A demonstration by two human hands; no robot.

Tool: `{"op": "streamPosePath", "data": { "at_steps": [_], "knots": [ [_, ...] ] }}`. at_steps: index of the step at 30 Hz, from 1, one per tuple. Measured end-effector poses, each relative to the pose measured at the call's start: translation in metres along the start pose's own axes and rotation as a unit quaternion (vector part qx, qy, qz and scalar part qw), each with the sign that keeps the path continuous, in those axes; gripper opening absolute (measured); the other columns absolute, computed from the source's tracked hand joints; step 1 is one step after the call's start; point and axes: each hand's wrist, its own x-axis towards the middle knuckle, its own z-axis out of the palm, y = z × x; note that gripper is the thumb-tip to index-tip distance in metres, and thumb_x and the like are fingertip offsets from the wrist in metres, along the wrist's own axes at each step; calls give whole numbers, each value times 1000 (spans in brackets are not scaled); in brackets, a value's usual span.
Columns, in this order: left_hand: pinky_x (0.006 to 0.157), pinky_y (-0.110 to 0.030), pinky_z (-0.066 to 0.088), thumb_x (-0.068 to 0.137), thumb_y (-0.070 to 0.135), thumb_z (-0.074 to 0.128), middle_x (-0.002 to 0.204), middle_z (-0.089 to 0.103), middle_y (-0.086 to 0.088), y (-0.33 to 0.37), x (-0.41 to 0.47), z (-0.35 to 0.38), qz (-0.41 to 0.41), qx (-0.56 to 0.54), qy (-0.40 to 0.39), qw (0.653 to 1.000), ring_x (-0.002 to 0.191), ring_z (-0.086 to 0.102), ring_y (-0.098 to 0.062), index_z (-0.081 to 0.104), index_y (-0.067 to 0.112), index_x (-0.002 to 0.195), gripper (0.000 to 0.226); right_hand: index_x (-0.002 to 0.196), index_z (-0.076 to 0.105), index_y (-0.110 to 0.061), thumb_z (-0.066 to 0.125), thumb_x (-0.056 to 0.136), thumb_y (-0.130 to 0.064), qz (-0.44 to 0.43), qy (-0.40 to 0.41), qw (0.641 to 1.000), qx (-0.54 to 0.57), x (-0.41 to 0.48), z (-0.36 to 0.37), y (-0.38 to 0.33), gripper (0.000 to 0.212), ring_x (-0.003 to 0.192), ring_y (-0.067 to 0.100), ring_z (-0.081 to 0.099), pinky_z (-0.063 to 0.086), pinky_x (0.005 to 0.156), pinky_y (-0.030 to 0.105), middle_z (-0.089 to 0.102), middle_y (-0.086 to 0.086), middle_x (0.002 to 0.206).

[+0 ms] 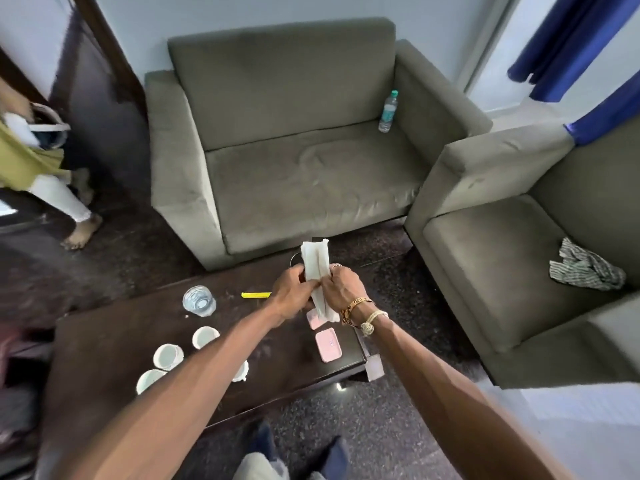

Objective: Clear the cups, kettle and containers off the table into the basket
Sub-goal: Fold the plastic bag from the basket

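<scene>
Three white cups (168, 356) stand open-mouthed near the left front of the dark table (104, 348); a fourth white cup (240, 370) shows partly under my left forearm. A clear glass (198, 301) stands behind them, toward the sofa side. Two pink containers (328, 345) lie flat near the right edge, one just behind the other, the rear one mostly hidden by my hands. A yellow marker (255, 295) lies between the glass and my hands.

My left hand (292, 295) and right hand (343, 289) are both closed on a folded white cloth (317, 268), which stands upright above the table's far side. Something dark with a metal loop sits behind the cloth; I cannot tell what it is.

Beyond the table, a grey sofa (294, 150) holds an upright bottle (388, 111); its label is unreadable. An armchair (502, 265) at right holds a crumpled striped rag (585, 266). Another person (45, 168) stands at far left.
</scene>
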Motion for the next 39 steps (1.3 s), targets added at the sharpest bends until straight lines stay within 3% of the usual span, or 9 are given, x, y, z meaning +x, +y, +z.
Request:
{"op": "streamPosePath", "data": {
  "at_steps": [8,11,16,21,24,27,33,36,39],
  "knots": [
    [67,-37,56,86,3,61,87,71,-6,-21,27,-19,-16,16,14,1000,77,68,-26,65,18,93,17,127,56,-1,41,102,-17,13,-35,998,-56,33,21,-12,33,120,39,54,45,98,39,57,23,129],
    [70,-44,58,86,4,61,84,70,-4,-25,42,-24,-18,17,8,1000,79,69,-30,63,24,84,21,126,55,2,40,102,-14,20,-43,996,-72,46,21,-17,33,121,39,53,44,99,38,56,24,130],
    [75,-38,58,86,10,61,96,73,-3,-23,67,-26,4,79,-2,997,87,69,-25,69,16,101,18,110,62,1,43,93,-8,58,-28,997,-51,73,20,-19,26,110,39,61,48,89,36,65,22,119],
    [63,-32,48,84,20,62,89,73,-5,-24,93,-16,11,176,3,984,82,67,-29,65,20,84,3,105,64,0,52,89,-12,95,-33,994,-40,98,23,-13,24,105,41,62,49,86,38,67,21,113],
    [60,-34,47,84,21,62,85,72,-11,-38,111,-4,-6,188,11,982,80,65,-34,54,23,70,16,104,65,1,54,87,-14,114,-61,990,-54,119,33,-2,25,104,41,63,48,82,35,67,21,113],
    [55,-31,32,85,14,62,80,70,-14,-57,125,7,-27,165,27,986,70,58,-30,57,15,69,17,105,65,-1,53,87,-14,115,-98,986,-77,141,51,12,25,105,40,63,49,83,35,67,20,114],
    [44,-16,32,88,8,58,55,47,6,-88,158,20,-59,109,77,989,60,44,-18,53,17,66,25,106,64,-4,49,89,-13,83,-119,982,-117,185,75,29,24,109,42,61,49,87,38,65,22,118],
    [49,-23,37,88,18,60,64,63,-3,-86,185,19,-50,80,102,990,65,56,-30,65,20,81,8,103,64,-3,50,91,-13,58,-73,991,-93,213,76,28,21,107,40,62,47,83,37,68,22,113],
    [56,-31,35,87,22,58,80,71,-6,-84,213,17,-29,91,133,986,76,61,-33,68,26,97,15,95,63,-5,49,93,-14,45,-33,997,-47,240,76,28,16,101,39,63,39,73,33,69,21,106]
  ]
}}
